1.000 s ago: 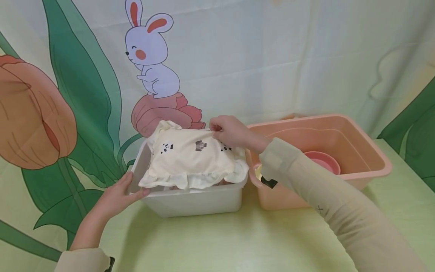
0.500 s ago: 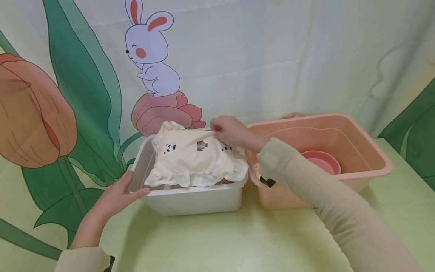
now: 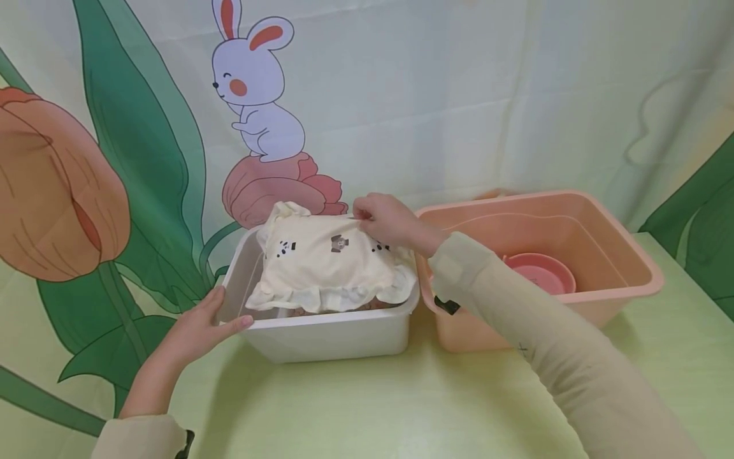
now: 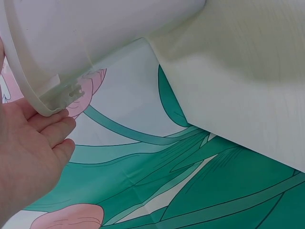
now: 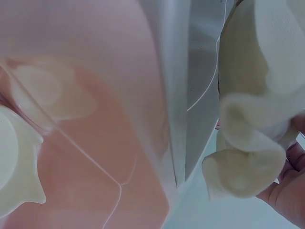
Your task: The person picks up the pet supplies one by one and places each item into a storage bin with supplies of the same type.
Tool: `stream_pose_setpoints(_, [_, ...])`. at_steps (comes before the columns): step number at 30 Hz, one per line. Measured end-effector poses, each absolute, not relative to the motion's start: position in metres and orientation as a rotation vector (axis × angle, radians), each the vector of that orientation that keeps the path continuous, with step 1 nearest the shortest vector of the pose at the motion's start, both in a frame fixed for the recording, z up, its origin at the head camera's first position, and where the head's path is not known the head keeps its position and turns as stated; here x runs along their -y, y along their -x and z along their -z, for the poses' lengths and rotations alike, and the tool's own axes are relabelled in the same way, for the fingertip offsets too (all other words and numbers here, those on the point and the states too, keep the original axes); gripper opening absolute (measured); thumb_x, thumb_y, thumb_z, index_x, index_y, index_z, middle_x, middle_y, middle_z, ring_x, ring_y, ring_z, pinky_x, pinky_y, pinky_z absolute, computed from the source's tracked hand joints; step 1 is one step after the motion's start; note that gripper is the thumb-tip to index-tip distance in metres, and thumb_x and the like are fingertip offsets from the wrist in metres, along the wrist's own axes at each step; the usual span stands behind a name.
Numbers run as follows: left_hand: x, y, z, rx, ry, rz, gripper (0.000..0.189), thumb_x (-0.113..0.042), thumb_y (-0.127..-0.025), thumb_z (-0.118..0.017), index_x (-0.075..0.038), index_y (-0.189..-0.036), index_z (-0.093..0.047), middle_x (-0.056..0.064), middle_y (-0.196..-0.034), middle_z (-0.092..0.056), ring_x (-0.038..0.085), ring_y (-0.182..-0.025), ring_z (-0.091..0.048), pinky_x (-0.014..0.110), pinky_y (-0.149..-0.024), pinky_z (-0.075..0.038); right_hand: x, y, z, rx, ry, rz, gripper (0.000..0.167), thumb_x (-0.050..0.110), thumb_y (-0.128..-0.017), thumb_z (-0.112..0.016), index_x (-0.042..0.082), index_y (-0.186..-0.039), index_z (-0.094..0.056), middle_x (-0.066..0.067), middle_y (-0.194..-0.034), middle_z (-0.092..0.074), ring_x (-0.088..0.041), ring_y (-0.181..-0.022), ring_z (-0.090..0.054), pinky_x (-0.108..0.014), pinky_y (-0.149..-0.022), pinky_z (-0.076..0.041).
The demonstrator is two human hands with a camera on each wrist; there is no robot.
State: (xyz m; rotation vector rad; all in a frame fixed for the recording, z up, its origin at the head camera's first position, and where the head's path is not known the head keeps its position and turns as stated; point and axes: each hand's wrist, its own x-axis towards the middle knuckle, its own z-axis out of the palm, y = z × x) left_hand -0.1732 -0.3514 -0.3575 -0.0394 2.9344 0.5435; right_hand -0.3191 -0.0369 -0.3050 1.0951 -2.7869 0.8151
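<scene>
A cream pillow [image 3: 321,261] with a ruffled edge and printed animal faces lies over the top of a white plastic bin [image 3: 338,341]. My right hand [image 3: 390,220] pinches the pillow's far edge near its right corner. In the right wrist view, a fold of the ruffle [image 5: 248,167] shows beside my fingers [image 5: 288,191]. My left hand [image 3: 197,328] holds the bin's near left corner, its thumb on the front rim. The left wrist view shows the fingers [image 4: 55,126] bent under the rim. Part of the bin's contents is hidden by the pillow.
Close by on the right stands a peach bin [image 3: 619,274], holding a pink round dish [image 3: 545,271] and a pale yellow item [image 5: 14,162] with a wavy edge. Both bins rest on a light green table [image 3: 367,408]. A printed curtain [image 3: 430,95] hangs behind.
The pillow's left side and front ruffle have shifted slightly right and back, showing more of the white bin's inside. My left hand stays on the corner; my right keeps its pinch.
</scene>
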Motion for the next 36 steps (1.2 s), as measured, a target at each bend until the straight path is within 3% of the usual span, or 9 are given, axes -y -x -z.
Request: stream_pose_setpoints(36, [0.352,0.173,0.358,-2.937,0.057,-0.534,0.098,-0.060,-0.080,-0.048,0.001,-0.141,-0.002,0.028,-0.144,-0.009,0.051,-0.125,-0.019,0.065,-0.092,-0.025,0.056,0.322,0.313,2.777,-1.011,-0.643,0.009,0.007,-0.087,-0.046,0.010,-0.080,-0.051,-0.001,-0.074,-0.043,-0.015,-0.074,-0.038,-0.025,-0.066,-0.032])
